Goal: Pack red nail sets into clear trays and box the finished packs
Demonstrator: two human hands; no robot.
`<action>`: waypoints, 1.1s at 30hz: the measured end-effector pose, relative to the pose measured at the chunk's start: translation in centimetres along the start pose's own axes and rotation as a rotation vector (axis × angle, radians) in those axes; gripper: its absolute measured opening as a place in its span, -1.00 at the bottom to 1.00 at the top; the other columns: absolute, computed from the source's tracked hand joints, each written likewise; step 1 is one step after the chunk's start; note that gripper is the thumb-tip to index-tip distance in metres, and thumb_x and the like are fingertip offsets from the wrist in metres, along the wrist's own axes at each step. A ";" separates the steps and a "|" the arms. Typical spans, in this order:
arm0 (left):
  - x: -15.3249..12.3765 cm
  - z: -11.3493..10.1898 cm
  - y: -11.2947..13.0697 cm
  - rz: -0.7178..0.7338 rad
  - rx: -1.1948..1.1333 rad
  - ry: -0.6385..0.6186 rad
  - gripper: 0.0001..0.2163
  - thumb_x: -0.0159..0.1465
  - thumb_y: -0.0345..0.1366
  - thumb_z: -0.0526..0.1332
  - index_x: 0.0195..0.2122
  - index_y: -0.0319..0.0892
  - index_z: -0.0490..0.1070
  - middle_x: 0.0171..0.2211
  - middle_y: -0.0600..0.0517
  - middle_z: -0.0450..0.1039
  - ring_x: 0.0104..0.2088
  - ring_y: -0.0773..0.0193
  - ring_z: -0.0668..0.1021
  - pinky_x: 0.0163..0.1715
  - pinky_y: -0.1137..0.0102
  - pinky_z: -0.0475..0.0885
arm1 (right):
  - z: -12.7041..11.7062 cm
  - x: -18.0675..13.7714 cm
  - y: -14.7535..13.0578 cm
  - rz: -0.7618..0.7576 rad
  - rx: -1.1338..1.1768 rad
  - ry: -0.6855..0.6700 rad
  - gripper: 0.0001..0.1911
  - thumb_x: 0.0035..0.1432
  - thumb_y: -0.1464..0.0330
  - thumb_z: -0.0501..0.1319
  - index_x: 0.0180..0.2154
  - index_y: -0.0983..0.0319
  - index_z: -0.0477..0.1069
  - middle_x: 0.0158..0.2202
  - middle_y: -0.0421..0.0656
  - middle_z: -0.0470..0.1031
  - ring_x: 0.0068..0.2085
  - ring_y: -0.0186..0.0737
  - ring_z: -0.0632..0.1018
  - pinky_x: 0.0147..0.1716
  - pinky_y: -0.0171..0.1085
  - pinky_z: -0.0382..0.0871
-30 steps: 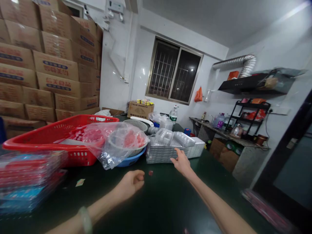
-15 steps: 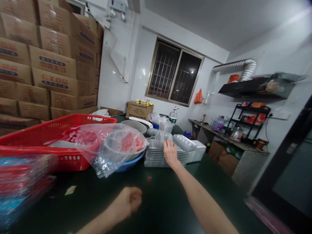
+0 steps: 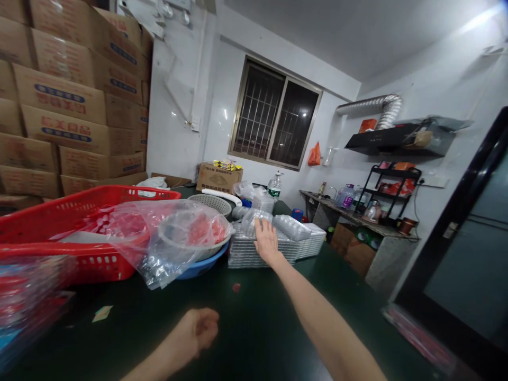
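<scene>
My right hand (image 3: pixel 265 241) lies with fingers extended on a clear plastic tray (image 3: pixel 251 221) at the top of a stack of clear trays (image 3: pixel 244 250). Another clear tray (image 3: pixel 292 227) rests on the stack just right of that hand. Low over the dark green table (image 3: pixel 254 328), my left hand (image 3: pixel 200 329) is curled into a loose fist, slightly blurred, and nothing shows in it. A small reddish scrap (image 3: pixel 236 287) lies on the table between the two hands.
To the left are a red plastic basket (image 3: pixel 107 267), a blue basin (image 3: pixel 204 268) under a colander draped with clear film (image 3: pixel 159 267), and wrapped red-and-blue packs (image 3: pixel 27 301). Behind the trays stands a water bottle (image 3: pixel 274 186). Cartons (image 3: pixel 67 124) are piled at the far left.
The view has turned a little to the right. Under my right hand, the raised clear tray has tipped down onto the stack, and the fingers have spread more. My left hand stays curled.
</scene>
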State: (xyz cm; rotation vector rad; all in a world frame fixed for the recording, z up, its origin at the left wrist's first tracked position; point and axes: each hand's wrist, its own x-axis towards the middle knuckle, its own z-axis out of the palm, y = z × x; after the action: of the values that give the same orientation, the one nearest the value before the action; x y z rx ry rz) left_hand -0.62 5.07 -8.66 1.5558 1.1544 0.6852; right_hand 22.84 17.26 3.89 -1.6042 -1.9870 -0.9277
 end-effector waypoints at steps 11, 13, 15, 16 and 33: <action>-3.6 -1.6 -0.2 -0.035 0.070 0.061 -0.50 -0.08 0.10 0.21 -0.18 -0.11 0.38 -0.29 0.01 0.41 -0.34 0.21 0.44 -0.50 0.44 0.34 | 1.8 -3.6 11.7 0.139 -0.267 -0.119 -0.45 0.01 0.59 0.05 0.10 0.34 0.14 -0.03 0.17 0.30 0.02 0.08 0.28 -0.16 -0.05 0.20; -4.1 -1.6 -0.2 -0.050 0.068 0.073 -0.48 -0.10 0.11 0.22 -0.18 -0.11 0.39 -0.30 0.00 0.41 -0.33 0.19 0.44 -0.48 0.42 0.35 | 1.9 -3.6 12.3 0.108 -0.278 -0.125 -0.53 0.06 0.60 -0.01 0.05 0.35 0.20 -0.10 0.15 0.34 -0.07 0.01 0.32 -0.21 -0.09 0.24; -4.5 -1.8 -0.3 -0.060 0.068 0.079 -0.47 -0.11 0.10 0.23 -0.17 -0.12 0.39 -0.28 -0.01 0.41 -0.31 0.18 0.45 -0.45 0.41 0.36 | 1.8 -3.7 12.5 0.076 -0.288 -0.127 -0.57 0.09 0.59 -0.05 0.01 0.36 0.24 -0.13 0.14 0.34 -0.12 -0.03 0.33 -0.26 -0.13 0.28; -4.7 -1.9 -0.3 -0.064 0.069 0.080 -0.47 -0.11 0.10 0.23 -0.17 -0.12 0.39 -0.27 -0.01 0.41 -0.31 0.18 0.45 -0.45 0.41 0.36 | 1.6 -3.9 12.6 0.062 -0.293 -0.126 -0.58 0.10 0.59 -0.07 0.01 0.37 0.24 -0.15 0.13 0.33 -0.13 -0.04 0.33 -0.29 -0.15 0.30; -7.6 1.1 0.4 0.016 -0.160 -0.007 -0.55 0.06 -0.15 0.23 -0.05 -0.24 0.27 -0.24 -0.09 0.40 -0.40 0.27 0.47 -0.54 0.45 0.33 | -7.5 -13.7 10.3 0.023 -0.158 0.145 -0.46 0.10 0.36 0.00 0.14 0.32 0.13 -0.09 0.11 0.34 -0.08 0.03 0.33 -0.34 -0.16 0.31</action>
State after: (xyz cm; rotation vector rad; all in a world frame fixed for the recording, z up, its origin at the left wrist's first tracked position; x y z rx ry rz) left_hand -2.40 -2.37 -7.59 1.4335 1.0565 0.7635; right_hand 35.55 3.62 2.03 -1.5895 -1.8334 -1.1830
